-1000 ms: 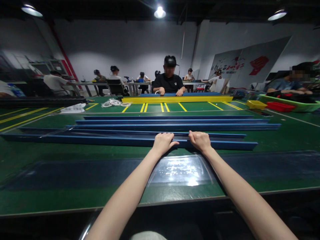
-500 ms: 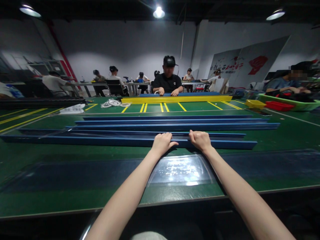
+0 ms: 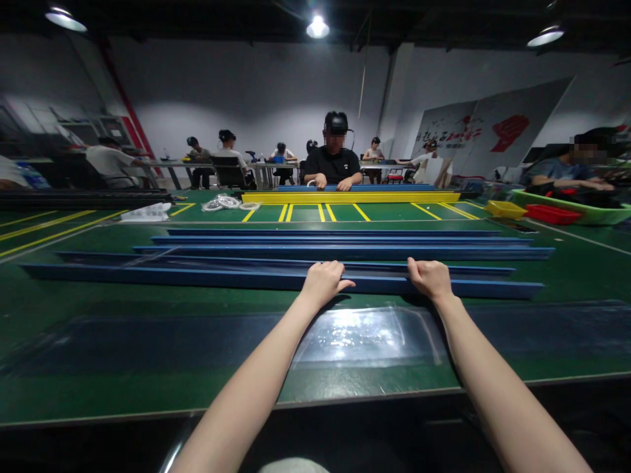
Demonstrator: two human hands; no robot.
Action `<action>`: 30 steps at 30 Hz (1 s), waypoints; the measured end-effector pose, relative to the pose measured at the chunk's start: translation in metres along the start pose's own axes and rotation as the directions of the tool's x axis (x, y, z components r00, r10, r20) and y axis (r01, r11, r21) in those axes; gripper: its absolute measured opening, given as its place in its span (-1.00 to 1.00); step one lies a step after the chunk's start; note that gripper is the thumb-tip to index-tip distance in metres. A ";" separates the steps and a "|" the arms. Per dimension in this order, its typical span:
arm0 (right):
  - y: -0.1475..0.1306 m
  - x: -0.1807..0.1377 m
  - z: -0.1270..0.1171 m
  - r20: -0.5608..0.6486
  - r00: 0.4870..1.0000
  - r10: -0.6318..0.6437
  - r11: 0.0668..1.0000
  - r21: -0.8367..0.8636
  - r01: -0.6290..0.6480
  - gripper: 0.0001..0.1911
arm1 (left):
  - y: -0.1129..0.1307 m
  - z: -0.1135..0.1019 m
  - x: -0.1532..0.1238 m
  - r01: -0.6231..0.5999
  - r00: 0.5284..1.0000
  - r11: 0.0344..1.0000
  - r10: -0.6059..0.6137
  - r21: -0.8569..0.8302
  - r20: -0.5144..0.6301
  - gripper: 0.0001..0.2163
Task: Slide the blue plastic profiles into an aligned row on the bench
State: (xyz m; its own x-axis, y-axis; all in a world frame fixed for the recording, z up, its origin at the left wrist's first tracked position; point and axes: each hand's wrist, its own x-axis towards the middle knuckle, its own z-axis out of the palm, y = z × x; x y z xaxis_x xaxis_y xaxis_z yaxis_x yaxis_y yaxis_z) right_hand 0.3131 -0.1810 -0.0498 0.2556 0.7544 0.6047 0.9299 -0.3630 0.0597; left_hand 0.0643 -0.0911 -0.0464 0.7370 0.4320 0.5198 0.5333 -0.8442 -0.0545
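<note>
A long blue channel profile (image 3: 197,278) lies across the table in front of me, its open side up. My left hand (image 3: 323,282) is curled over its near wall around the middle, thumb sticking out to the right. Farther right, my right hand (image 3: 432,278) is closed over the same wall, its fingertips hidden inside the channel. Behind it lies another blue profile (image 3: 374,253), roughly parallel. Clear plastic film (image 3: 187,341) is spread flat on the table under my forearms.
The green table (image 3: 148,401) ends just before my body. Beyond the blue profiles are a yellow profile (image 3: 374,197), coiled white material (image 3: 221,203), a yellow tray (image 3: 505,209), a red tray (image 3: 552,213) and a green tub (image 3: 606,214). A co-worker (image 3: 332,161) sits opposite.
The nearest blue profile has slid to the right. My right hand has moved right along with it, while my left hand has stayed nearly in place, so the hands are farther apart.
</note>
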 end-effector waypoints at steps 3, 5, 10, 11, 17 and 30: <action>0.006 -0.001 0.001 -0.003 0.997 0.074 0.997 -0.009 -0.074 -0.45 | 0.001 0.000 0.000 -0.003 1.000 1.000 0.002 0.020 0.026 -0.63; 0.007 -0.002 0.001 0.003 0.996 0.089 0.996 -0.009 -0.089 -0.47 | 0.001 0.000 0.000 -0.007 0.999 0.999 0.006 0.033 0.043 -0.64; 0.003 -0.003 -0.002 0.003 0.998 0.063 0.998 -0.023 -0.063 -0.50 | 0.001 0.003 0.000 -0.008 0.999 0.999 0.005 0.047 0.048 -0.64; 0.002 -0.003 -0.003 0.009 0.998 0.059 0.998 -0.030 -0.059 -0.51 | 0.001 0.004 0.000 -0.009 0.999 0.999 0.007 0.048 0.047 -0.64; -0.009 -0.003 -0.009 0.105 0.994 0.002 1.000 0.007 -0.003 -0.56 | 0.001 0.004 0.000 -0.009 0.998 0.999 0.006 0.045 0.055 -0.65; -0.047 -0.005 -0.004 -0.135 0.987 -0.092 0.992 0.074 0.103 -0.59 | 0.000 0.006 -0.001 -0.020 1.000 0.998 0.019 0.066 0.021 -0.64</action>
State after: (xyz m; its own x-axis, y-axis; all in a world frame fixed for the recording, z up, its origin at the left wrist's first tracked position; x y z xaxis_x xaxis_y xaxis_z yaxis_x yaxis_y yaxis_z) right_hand 0.2671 -0.1697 -0.0522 0.1305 0.7038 0.6983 0.9684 -0.2416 0.0625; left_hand 0.0663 -0.0897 -0.0521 0.7553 0.4227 0.5009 0.5449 -0.8297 -0.1214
